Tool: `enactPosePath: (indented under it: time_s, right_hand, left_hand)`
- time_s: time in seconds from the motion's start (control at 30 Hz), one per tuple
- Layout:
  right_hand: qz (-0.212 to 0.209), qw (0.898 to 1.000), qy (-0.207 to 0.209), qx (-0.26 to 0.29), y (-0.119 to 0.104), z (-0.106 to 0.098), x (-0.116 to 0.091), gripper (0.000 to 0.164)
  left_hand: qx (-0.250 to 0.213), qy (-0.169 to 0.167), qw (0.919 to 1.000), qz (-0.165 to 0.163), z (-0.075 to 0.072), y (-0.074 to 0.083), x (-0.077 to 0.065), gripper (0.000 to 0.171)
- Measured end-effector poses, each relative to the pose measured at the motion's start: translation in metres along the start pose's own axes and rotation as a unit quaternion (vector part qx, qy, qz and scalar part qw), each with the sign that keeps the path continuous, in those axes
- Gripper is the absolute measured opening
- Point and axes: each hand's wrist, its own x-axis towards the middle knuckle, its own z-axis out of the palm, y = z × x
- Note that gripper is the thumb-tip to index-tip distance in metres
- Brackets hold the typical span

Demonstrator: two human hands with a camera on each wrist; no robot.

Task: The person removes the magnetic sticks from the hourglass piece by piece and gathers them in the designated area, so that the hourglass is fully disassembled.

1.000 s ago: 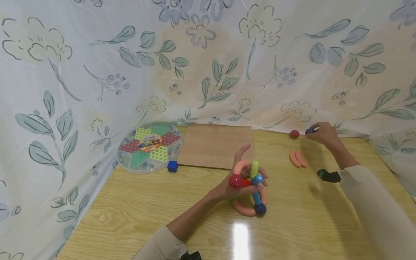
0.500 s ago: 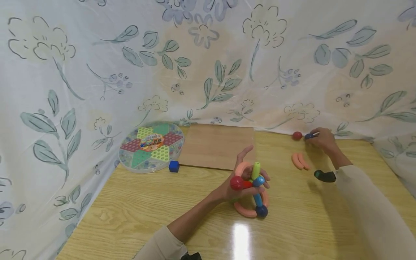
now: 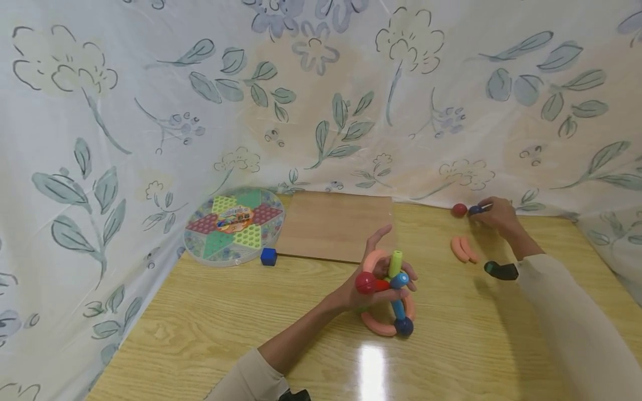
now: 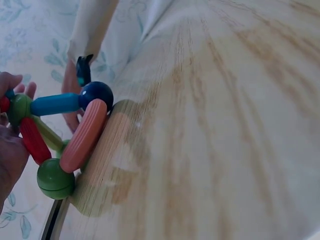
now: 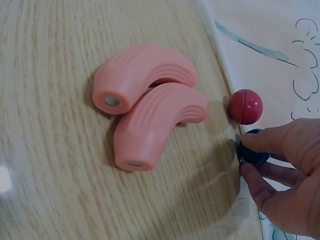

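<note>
Plenty of flowered cloth [image 3: 311,111] hangs left of, behind and right of my pale, wood-grained desk [image 3: 225,312], which shines with glare close to me. Far left lies a round game board [image 3: 256,236], a blue cube [image 3: 268,257] just beside its right edge; then comes a flat brown board [image 3: 333,225], long axis side to side. My left hand [image 3: 355,289] grips the model [image 3: 399,279], fingers round its rods. Its green rod [image 3: 396,264] points up; its blue rod [image 3: 398,308] slopes down toward me, ending in a dark ball [image 3: 403,326]. Farther right, two pink arcs [image 5: 142,75] lie side by side, lengthwise away from me, slanting left. Beyond them sits a red ball [image 3: 458,210]; just right of it, at the desk's back edge, my right hand [image 3: 501,216] pinches a blue ball [image 5: 255,154] between thumb and fingers.
</note>
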Motion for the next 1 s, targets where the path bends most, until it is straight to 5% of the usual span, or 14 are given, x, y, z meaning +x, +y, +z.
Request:
enactPosePath:
  time_s: [1.0]
  right_hand:
    - [0.069, 0.995, -0.041, 0.053, -0.0004, -0.0012, -0.0033, 0.073]
  left_hand:
    - [0.004, -0.005, 1.0000, 0.002, -0.0019, -0.0048, -0.0024, 0.111]
